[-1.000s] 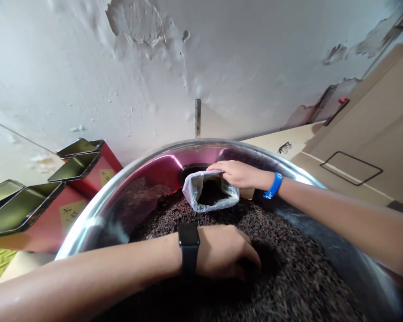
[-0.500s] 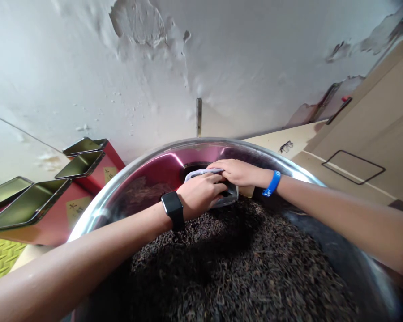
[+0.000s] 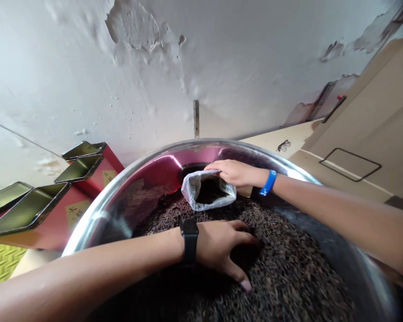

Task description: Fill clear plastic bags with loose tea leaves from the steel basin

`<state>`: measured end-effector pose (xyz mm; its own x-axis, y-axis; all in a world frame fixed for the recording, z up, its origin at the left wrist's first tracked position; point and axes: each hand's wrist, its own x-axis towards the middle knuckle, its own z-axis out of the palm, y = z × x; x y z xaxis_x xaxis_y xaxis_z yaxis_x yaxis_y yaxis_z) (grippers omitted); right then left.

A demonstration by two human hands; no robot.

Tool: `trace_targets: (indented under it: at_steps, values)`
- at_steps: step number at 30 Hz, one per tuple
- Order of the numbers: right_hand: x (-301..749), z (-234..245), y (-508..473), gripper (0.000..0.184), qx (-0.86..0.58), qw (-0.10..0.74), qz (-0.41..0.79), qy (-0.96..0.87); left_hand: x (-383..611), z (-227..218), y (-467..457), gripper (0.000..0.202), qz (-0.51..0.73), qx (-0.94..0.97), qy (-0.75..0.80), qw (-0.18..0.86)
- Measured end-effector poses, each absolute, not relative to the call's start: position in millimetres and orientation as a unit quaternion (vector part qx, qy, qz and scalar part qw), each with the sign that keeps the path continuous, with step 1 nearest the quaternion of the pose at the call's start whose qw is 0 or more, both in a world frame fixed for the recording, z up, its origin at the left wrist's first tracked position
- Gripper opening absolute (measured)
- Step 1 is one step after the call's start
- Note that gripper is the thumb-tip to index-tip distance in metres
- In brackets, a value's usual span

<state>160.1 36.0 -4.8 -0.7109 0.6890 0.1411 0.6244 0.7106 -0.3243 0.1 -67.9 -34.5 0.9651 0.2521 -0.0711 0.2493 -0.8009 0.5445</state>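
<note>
Dark loose tea leaves (image 3: 282, 268) fill the lower part of a large shiny metal basin (image 3: 147, 156). My left hand (image 3: 223, 246), with a black watch at the wrist, reaches palm down onto the leaves, thumb and fingers spread apart. Toward the far wall of the basin a clear plastic bag (image 3: 191, 192) gapes toward me, with dark leaves inside. My right hand (image 3: 233, 172), with a blue wristband, grips the bag's upper right edge. A yellowish patch (image 3: 245, 191) shows below that hand; the rest of what the bag sits in is hidden.
Several open red tins (image 3: 53, 210) with yellow labels stand left of the basin. Cardboard boxes (image 3: 366, 134) are at the right, with eyeglasses (image 3: 284, 145) on a pale surface beside them. A peeling wall (image 3: 221, 67) rises behind.
My left hand has left the bag's mouth and come down and nearer onto the tea leaves, its fingers spreading. The bag's opening now shows. My right hand stays at the bag's edge.
</note>
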Motion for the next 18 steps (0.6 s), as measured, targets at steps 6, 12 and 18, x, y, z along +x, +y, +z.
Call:
trace_targets:
  at_steps: [6, 12, 18]
  values:
    - [160.4, -3.8, 36.6, 0.042, -0.358, 0.122, 0.135, -0.916, 4.0, -33.6, -59.2, 0.029, 0.014, 0.957, 0.094, 0.274]
    - [159.7, -2.0, 33.7, 0.039, -0.363, 0.129, 0.138, -0.913, -6.4, -3.6, -41.5, 0.018, 0.127, 0.955, 0.118, 0.239]
    - [156.8, -0.3, 34.9, 0.034, -0.346, 0.132, 0.149, -0.917, -24.2, -13.3, -0.8, 0.019, 0.170, 0.961, 0.219, 0.012]
